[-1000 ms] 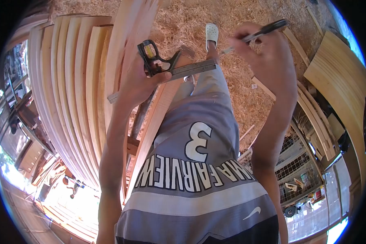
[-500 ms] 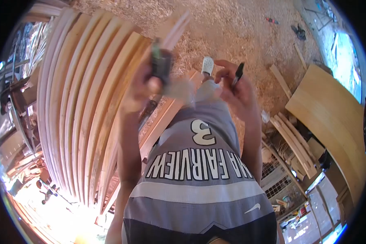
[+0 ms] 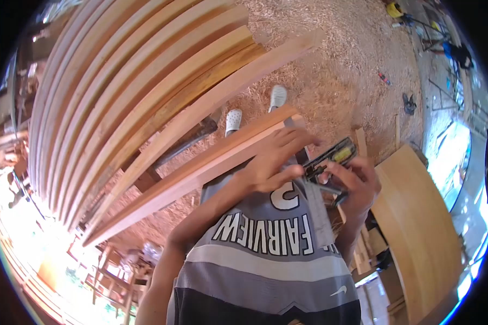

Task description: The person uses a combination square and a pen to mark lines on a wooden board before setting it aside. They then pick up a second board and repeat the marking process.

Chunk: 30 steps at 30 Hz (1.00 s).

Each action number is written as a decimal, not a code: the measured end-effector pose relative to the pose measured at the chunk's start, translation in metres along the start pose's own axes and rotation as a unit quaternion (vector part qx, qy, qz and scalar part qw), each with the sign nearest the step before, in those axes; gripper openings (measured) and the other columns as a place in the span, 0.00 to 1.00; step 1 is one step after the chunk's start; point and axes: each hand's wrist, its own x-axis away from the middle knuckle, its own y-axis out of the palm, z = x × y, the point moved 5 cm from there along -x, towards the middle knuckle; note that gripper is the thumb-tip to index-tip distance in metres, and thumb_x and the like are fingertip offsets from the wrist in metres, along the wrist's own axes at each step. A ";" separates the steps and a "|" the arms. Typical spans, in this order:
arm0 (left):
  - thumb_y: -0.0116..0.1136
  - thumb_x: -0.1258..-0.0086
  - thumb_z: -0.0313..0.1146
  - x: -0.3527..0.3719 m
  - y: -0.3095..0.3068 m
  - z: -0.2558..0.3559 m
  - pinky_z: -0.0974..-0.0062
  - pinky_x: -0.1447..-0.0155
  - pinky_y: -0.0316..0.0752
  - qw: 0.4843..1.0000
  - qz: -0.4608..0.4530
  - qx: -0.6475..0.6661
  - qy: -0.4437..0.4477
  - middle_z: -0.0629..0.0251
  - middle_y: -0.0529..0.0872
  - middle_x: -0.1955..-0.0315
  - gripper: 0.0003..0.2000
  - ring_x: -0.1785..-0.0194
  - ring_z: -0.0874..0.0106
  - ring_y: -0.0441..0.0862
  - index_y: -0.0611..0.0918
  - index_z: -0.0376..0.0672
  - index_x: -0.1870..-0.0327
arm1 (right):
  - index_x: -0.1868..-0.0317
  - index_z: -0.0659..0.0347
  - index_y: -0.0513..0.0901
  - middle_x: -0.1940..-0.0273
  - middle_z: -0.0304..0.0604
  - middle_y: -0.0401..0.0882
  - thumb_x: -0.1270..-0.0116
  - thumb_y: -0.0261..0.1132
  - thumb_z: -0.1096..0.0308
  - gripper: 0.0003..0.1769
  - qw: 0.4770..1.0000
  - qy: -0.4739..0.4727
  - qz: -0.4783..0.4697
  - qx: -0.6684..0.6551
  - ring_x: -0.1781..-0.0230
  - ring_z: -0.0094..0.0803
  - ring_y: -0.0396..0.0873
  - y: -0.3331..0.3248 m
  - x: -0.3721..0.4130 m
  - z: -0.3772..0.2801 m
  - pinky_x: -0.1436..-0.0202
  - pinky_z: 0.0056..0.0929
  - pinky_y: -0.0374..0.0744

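Observation:
My right hand (image 3: 359, 181) is closed around a combination square (image 3: 339, 154) with a dark head and a yellow level window. Its long grey blade (image 3: 320, 214) hangs down in front of my jersey. A slim dark piece (image 3: 333, 190), blurred, sticks out below the fingers of that hand. My left hand (image 3: 276, 157) is spread with its fingers stretched out over the end of a squared wooden beam (image 3: 211, 151), the thumb close to the square's head. The beam slopes from lower left up to my lap.
Several long planks (image 3: 130, 76) lie side by side at left, with one narrow board (image 3: 217, 103) nearest the beam. A wide curved panel (image 3: 417, 227) stands at right. Wood shavings (image 3: 331, 81) cover the floor around my white shoes (image 3: 278, 97).
The square has passed from my left hand to my right, which earlier showed a dark pen. My left hand has moved right, over the beam end, and the view has shifted.

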 end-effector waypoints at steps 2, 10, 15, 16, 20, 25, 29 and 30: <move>0.65 0.26 0.42 0.020 -0.003 -0.008 0.53 0.30 0.73 0.997 0.040 -0.049 -0.032 0.49 0.84 0.39 0.28 0.33 0.47 0.80 0.77 0.36 0.29 | 0.51 0.43 0.95 0.64 0.33 0.81 0.48 0.84 0.72 0.22 1.000 0.012 0.025 -0.005 0.69 0.27 0.81 0.001 -0.003 0.004 0.72 0.27 0.72; 0.65 0.40 0.16 0.037 0.018 -0.037 0.56 0.37 0.80 0.918 0.263 -0.230 -0.186 0.60 0.91 0.49 0.17 0.43 0.54 0.88 0.87 0.41 0.50 | 0.52 0.50 0.95 0.76 0.31 0.69 0.44 0.84 0.61 0.19 0.982 -0.150 -0.118 0.005 0.80 0.27 0.71 0.002 -0.045 -0.001 0.78 0.31 0.64; 0.64 0.40 0.16 0.031 0.027 -0.046 0.60 0.42 0.82 0.884 0.326 -0.251 -0.221 0.62 0.92 0.56 0.13 0.51 0.56 0.90 0.88 0.41 0.55 | 0.52 0.53 0.94 0.76 0.29 0.68 0.43 0.84 0.60 0.18 0.966 -0.186 -0.181 0.011 0.81 0.27 0.69 0.004 -0.063 0.007 0.78 0.31 0.62; 0.64 0.39 0.16 0.029 0.026 -0.045 0.61 0.44 0.83 0.877 0.333 -0.266 -0.220 0.62 0.92 0.58 0.12 0.53 0.57 0.90 0.88 0.41 0.57 | 0.52 0.53 0.94 0.76 0.30 0.68 0.43 0.84 0.60 0.18 0.967 -0.184 -0.176 0.005 0.80 0.27 0.69 0.004 -0.065 0.009 0.78 0.31 0.62; 0.65 0.40 0.17 0.033 0.021 -0.047 0.62 0.46 0.83 0.882 0.318 -0.296 -0.184 0.63 0.92 0.59 0.12 0.55 0.58 0.91 0.89 0.42 0.58 | 0.53 0.53 0.95 0.75 0.31 0.69 0.43 0.84 0.61 0.18 0.966 -0.178 -0.187 -0.005 0.80 0.27 0.70 0.001 -0.076 0.013 0.78 0.31 0.63; 0.69 0.44 0.15 0.036 0.019 -0.048 0.63 0.48 0.85 0.888 0.316 -0.280 -0.182 0.59 0.93 0.59 0.13 0.55 0.59 0.91 0.90 0.40 0.58 | 0.48 0.51 0.94 0.71 0.32 0.76 0.44 0.84 0.62 0.21 0.955 -0.197 -0.222 -0.012 0.78 0.28 0.72 0.001 -0.085 0.016 0.76 0.31 0.68; 0.69 0.44 0.15 0.033 0.017 -0.046 0.63 0.48 0.85 0.886 0.310 -0.276 -0.209 0.59 0.93 0.59 0.13 0.55 0.59 0.92 0.90 0.40 0.58 | 0.44 0.47 0.94 0.60 0.37 0.83 0.47 0.84 0.64 0.27 0.958 -0.103 -0.261 0.066 0.74 0.28 0.79 -0.001 -0.105 0.012 0.74 0.30 0.72; 0.69 0.44 0.15 0.034 0.017 -0.046 0.63 0.49 0.85 0.887 0.309 -0.276 -0.205 0.59 0.93 0.59 0.13 0.55 0.59 0.92 0.90 0.40 0.58 | 0.45 0.48 0.94 0.54 0.39 0.85 0.50 0.84 0.65 0.27 0.957 -0.093 -0.274 0.031 0.71 0.30 0.82 0.004 -0.108 0.020 0.72 0.30 0.74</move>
